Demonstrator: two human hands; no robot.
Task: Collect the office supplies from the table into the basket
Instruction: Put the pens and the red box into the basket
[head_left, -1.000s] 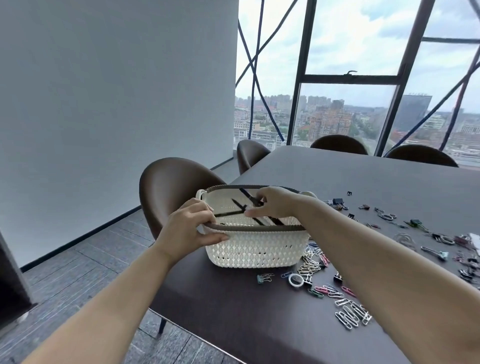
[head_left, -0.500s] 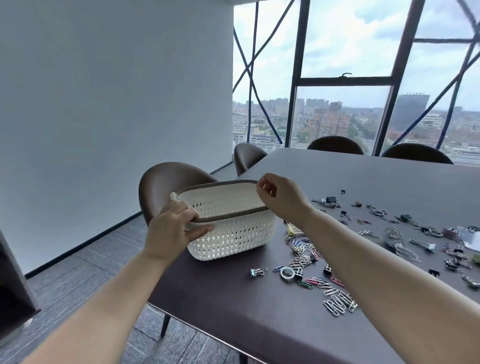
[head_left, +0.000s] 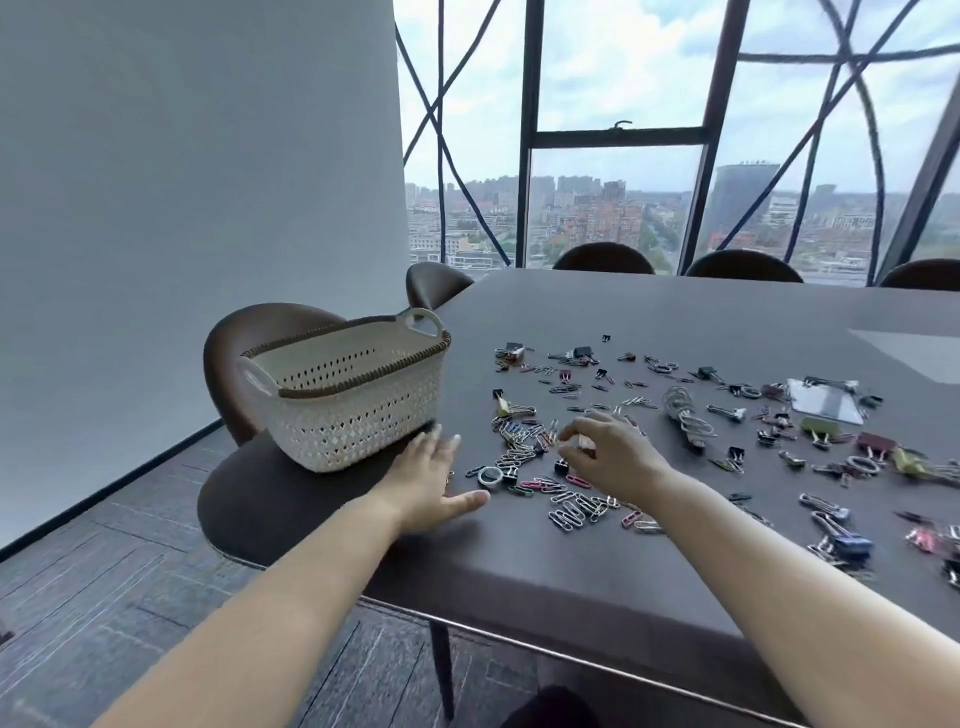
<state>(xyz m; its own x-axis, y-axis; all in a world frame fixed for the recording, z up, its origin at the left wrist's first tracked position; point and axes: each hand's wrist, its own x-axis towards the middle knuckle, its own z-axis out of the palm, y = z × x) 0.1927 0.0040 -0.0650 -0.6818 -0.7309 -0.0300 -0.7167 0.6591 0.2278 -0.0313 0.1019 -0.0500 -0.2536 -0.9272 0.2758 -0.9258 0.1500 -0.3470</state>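
A white woven basket (head_left: 353, 426) with a brown rim stands on the left corner of the dark table (head_left: 675, 322); I see nothing inside it from here. My left hand (head_left: 428, 478) lies flat and open on the table just right of the basket's base. My right hand (head_left: 608, 454) hovers over a pile of paper clips (head_left: 519, 441), fingertips curled together; I cannot tell whether they hold a clip. More paper clips (head_left: 576, 512) and a small tape ring (head_left: 488, 475) lie in front of both hands.
Binder clips (head_left: 841, 540), a coiled cable (head_left: 683, 415) and a clear plastic sleeve (head_left: 823, 405) are scattered across the right of the table. A brown chair (head_left: 244, 343) stands behind the basket. The table's edge runs close below my forearms.
Both hands have let go of the basket, which now stands at the table's left corner. My left hand dropped flat beside it and my right hand moved down onto the clip pile.
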